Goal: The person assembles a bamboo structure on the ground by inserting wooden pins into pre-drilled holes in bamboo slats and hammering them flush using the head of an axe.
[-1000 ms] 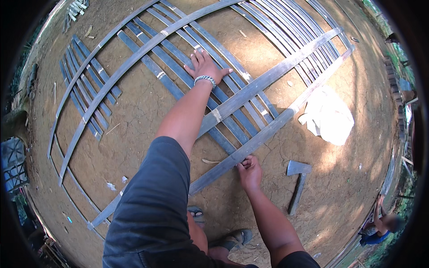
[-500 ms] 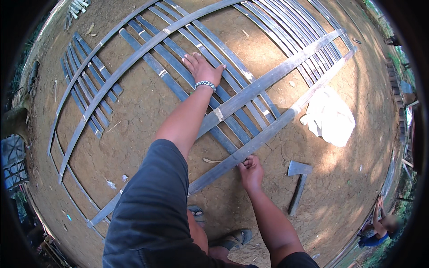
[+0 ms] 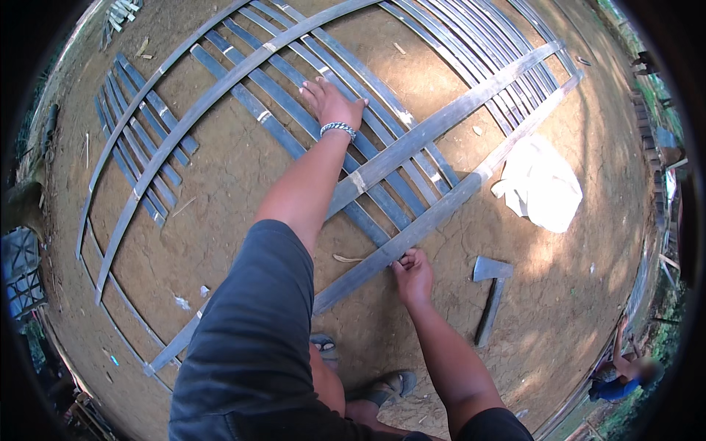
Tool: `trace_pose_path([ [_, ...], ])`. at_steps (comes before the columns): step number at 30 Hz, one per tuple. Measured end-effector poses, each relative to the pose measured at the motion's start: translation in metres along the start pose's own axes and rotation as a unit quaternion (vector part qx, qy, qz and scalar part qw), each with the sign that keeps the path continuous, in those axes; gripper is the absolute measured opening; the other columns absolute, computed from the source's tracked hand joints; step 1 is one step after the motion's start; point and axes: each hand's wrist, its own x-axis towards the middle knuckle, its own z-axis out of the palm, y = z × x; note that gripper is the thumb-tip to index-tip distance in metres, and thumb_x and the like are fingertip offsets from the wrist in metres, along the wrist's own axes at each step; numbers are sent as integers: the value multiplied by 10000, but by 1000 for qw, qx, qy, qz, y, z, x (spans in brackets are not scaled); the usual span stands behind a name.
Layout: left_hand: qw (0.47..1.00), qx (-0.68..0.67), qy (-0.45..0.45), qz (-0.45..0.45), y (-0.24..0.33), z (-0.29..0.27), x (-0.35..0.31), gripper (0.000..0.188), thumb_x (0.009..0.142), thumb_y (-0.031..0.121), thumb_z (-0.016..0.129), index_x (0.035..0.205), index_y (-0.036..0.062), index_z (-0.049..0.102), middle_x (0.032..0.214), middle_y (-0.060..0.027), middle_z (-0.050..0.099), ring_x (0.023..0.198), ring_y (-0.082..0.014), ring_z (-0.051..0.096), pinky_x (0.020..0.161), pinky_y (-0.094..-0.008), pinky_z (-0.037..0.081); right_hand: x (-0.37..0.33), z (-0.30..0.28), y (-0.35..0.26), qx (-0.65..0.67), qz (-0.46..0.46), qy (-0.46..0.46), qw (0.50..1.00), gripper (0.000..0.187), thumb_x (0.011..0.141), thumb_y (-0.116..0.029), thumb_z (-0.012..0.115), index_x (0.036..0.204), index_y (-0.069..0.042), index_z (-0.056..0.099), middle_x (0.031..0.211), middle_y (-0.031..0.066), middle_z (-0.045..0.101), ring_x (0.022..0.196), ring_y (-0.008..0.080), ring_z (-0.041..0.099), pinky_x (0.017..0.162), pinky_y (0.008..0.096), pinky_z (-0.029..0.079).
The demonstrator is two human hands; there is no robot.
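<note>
A: Where is the left hand (image 3: 332, 103)?

B: Well beyond the near rail (image 3: 448, 209), palm down over the slats (image 3: 279, 134). The fingers are slightly parted and the thumb stands out wide. A chain bracelet (image 3: 338, 131) circles the wrist.

A: And the right hand (image 3: 414, 275)?

B: At the near rail's edge, on the person's side. Its fingers are curled, with thumb and fingertips close to the wood. Whether they grip the rail or a slat's end, one cannot tell.

A: How do the slats lie?

B: On the ground (image 3: 243, 169), running slantwise away from the near rail, which crosses over them. A second rail (image 3: 397, 158) crosses them too, just beyond the near one and roughly alongside it.

A: What else is about?

B: An axe (image 3: 491, 309), on the person's side of the near rail, apart from it. A white sack (image 3: 544, 184) lies just beside the rail's right-hand stretch. The person's sandals (image 3: 390, 386) are on the near side of the rail.
</note>
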Motion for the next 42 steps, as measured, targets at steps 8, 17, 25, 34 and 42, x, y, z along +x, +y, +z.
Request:
trace_pose_path([
  [8, 1000, -12, 0, 5, 4, -4, -2, 1185, 774, 419, 863, 1572, -114, 169, 1653, -341, 108, 1564, -446, 35, 1282, -430, 125, 3, 7, 10, 66, -1, -1, 998, 262, 810, 0, 796, 1001, -36, 620, 789, 22, 648, 695, 105, 592, 683, 276, 496],
  [17, 997, 3, -59, 43, -3, -22, -9, 1110, 822, 422, 816, 1570, -106, 190, 1647, -362, 78, 1559, -469, -2, 1282, -445, 77, 3, 4, 7, 30, -5, -21, 999, 293, 822, 47, 779, 1034, -36, 593, 798, 6, 624, 711, 95, 574, 696, 252, 482],
  [25, 996, 53, 49, 52, -72, -43, -18, 959, 886, 447, 723, 1550, -93, 291, 1637, -364, 134, 1554, -461, 100, 1276, -452, 88, 2, 5, 8, 52, 7, -29, 998, 282, 842, 67, 753, 1046, -28, 583, 823, 2, 608, 744, 86, 564, 716, 239, 475],
  [34, 999, 15, 16, -26, -52, -29, -5, 803, 901, 160, 671, 1553, -89, 273, 1647, -351, 92, 1550, -463, 109, 1280, -457, 126, 4, 4, 7, 38, 5, -31, 999, 286, 833, 62, 759, 1041, -25, 583, 805, 5, 609, 717, 88, 562, 704, 246, 480],
  [42, 1000, 11, 12, -1, -50, -25, -6, 714, 889, 72, 623, 1522, -102, 342, 1648, -348, 87, 1542, -481, 119, 1272, -466, 180, 2, 4, 3, 55, 6, -38, 998, 296, 839, 107, 723, 1049, -22, 559, 812, 6, 591, 727, 92, 558, 709, 236, 473],
])
